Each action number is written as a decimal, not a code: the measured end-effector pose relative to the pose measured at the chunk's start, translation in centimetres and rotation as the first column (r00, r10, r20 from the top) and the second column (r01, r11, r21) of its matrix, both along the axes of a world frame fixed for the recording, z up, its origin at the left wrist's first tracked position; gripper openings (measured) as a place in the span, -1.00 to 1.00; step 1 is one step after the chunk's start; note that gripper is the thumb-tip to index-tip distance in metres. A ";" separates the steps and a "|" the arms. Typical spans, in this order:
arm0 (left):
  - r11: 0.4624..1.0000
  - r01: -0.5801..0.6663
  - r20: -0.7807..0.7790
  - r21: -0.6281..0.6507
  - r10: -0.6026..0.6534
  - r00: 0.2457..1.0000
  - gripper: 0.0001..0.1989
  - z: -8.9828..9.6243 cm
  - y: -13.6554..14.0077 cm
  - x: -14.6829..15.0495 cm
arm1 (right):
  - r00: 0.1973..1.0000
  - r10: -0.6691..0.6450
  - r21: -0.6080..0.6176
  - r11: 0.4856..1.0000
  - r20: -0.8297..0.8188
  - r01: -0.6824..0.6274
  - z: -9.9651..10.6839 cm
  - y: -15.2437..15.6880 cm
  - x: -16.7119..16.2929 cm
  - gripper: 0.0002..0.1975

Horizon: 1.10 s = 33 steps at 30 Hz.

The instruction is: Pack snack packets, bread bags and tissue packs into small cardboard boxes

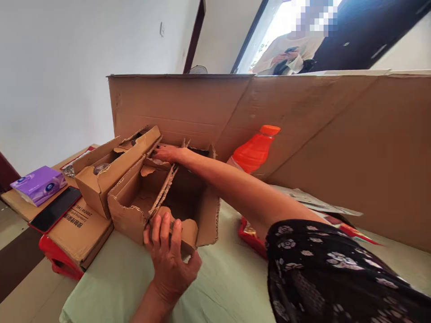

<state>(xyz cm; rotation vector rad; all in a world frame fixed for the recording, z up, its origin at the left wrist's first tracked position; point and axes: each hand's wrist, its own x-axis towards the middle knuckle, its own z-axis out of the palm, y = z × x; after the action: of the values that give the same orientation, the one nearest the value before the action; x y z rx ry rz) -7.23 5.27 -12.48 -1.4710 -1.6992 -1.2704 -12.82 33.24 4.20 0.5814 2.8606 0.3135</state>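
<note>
In the head view, a cardboard box (126, 222) with torn edges and a double-layer divider (164, 190) stands on the green cloth. My left hand (171, 249) grips its near wall at the divider, fingers over the top edge and thumb on the outside. My right arm reaches across the box. My right hand (166, 153) is at the far end of the left compartment, near the neighbouring narrow cardboard box (116, 177). Its fingertips are mostly hidden, and I cannot make out anything in it. The compartment floors look bare where they show.
A tall cardboard panel (188, 103) closes off the back. An orange-capped bottle (252, 150) leans by it. On the left are a purple tissue pack (38, 185), a phone (55, 208) and a flat carton (81, 231). Beyond the panel, a person (289, 54) holds a phone.
</note>
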 end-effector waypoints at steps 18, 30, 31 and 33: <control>0.999 -0.014 -0.134 0.043 0.020 0.991 -0.33 0.4 1.0 -1.8 | 0.575 -0.314 -0.092 0.920 -0.756 0.381 -2.2 -7.2 31.6 -0.36; 0.999 -0.052 -0.126 0.010 0.052 0.991 -0.36 0.8 0.4 -1.4 | 0.951 -0.244 0.030 0.967 -0.188 0.254 -5.1 -2.6 31.3 -0.34; 0.998 -0.054 -0.125 0.011 0.055 0.991 -0.38 0.7 0.4 -1.3 | 0.952 -0.244 0.042 0.966 -0.184 0.256 -4.2 -2.5 31.1 -0.36; 0.998 -0.056 -0.119 0.014 0.057 0.991 -0.41 0.7 0.3 -1.1 | 0.939 -0.233 0.068 0.964 -0.253 0.258 -2.1 -2.7 29.7 -0.42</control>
<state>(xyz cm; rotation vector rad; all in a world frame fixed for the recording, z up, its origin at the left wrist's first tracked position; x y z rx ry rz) -8.31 5.54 -11.80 -1.4526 -1.6422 -1.1371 16.88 30.56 2.13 1.0555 2.9664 0.3679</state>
